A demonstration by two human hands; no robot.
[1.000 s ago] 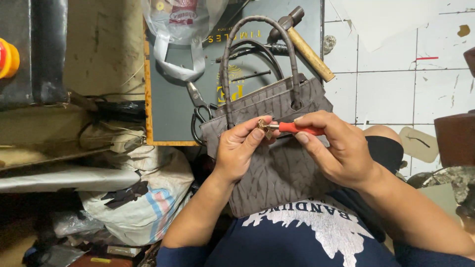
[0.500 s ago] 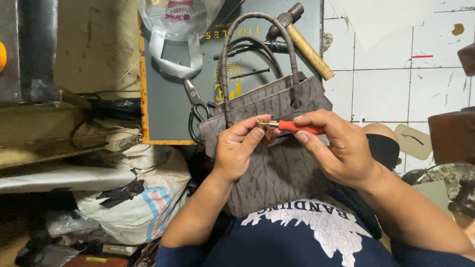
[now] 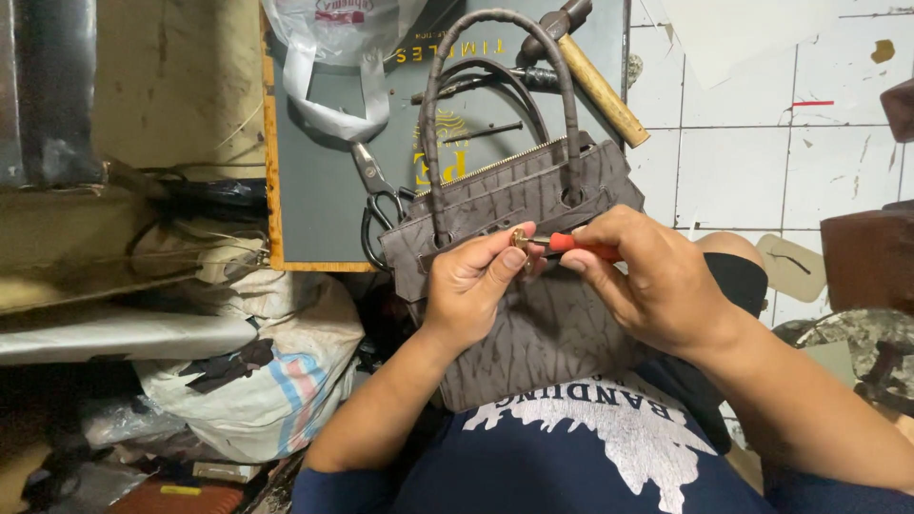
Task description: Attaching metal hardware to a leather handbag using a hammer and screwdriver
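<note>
Head view, looking down past a dark blue printed shirt (image 3: pixel 609 457) onto a lap. Resting there, upright against the chest: a grey-brown textured handbag (image 3: pixel 543 333) with two arched handles (image 3: pixel 495 57) rising toward the top of the frame and a brass zipper along its upper edge. Left hand (image 3: pixel 471 286) curled against the bag's front, thumb and fingertips pinching a small round brass fitting (image 3: pixel 521 238) at the flap. Right hand (image 3: pixel 657 281) closed around a small red-handled screwdriver (image 3: pixel 581 246), held level, its thin metal tip touching the brass fitting. Both forearms bare, coming up from the bottom edge. Behind the bag, lying flat: a dark grey board with an orange edge (image 3: pixel 314 190). On that board: black-handled scissors (image 3: pixel 381 195) just beside the bag's left corner, a white plastic bag (image 3: pixel 333 57) near the top, a wooden-handled hammer (image 3: pixel 595 81) lying diagonally behind the handles. To the right: white tiled floor (image 3: pixel 752 162), a pale shoe insole (image 3: pixel 795 266) near the right elbow. To the left: a striped woven sack (image 3: pixel 257 400) slumped under stacked boards and tangled cords.
</note>
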